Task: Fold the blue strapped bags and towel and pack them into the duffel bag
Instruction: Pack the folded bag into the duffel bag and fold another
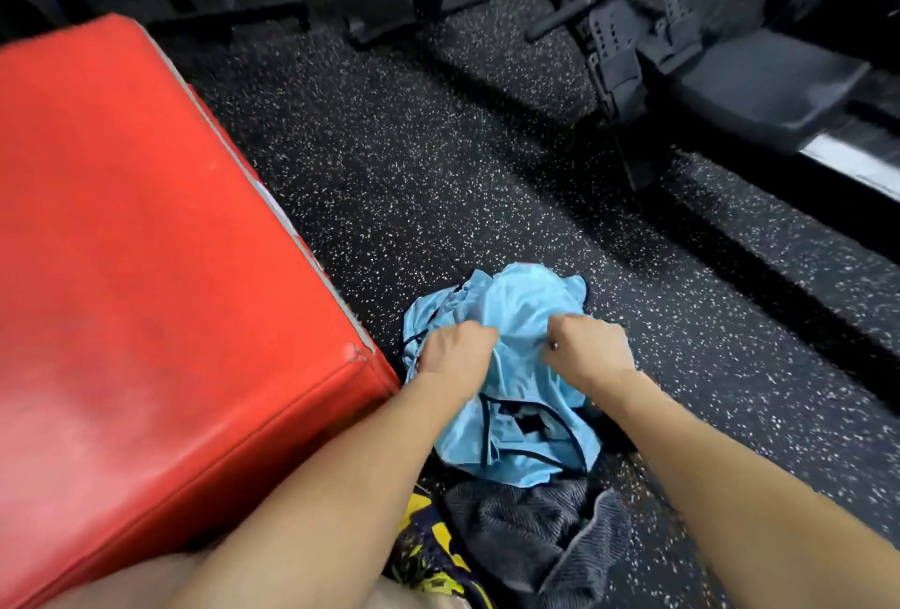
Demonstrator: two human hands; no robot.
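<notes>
Blue bags bunched, both hands gripping

Head camera — looks steeply down, close above floor.

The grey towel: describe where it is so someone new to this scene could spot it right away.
Start at the big red padded block on the left and drop to the speckled black floor just off its near corner. There both hands grip a light blue bundle. The grey towel lies crumpled directly below that bundle, nearest the person; it is dark, ribbed and unheld, unlike the smooth blue fabric.
</notes>
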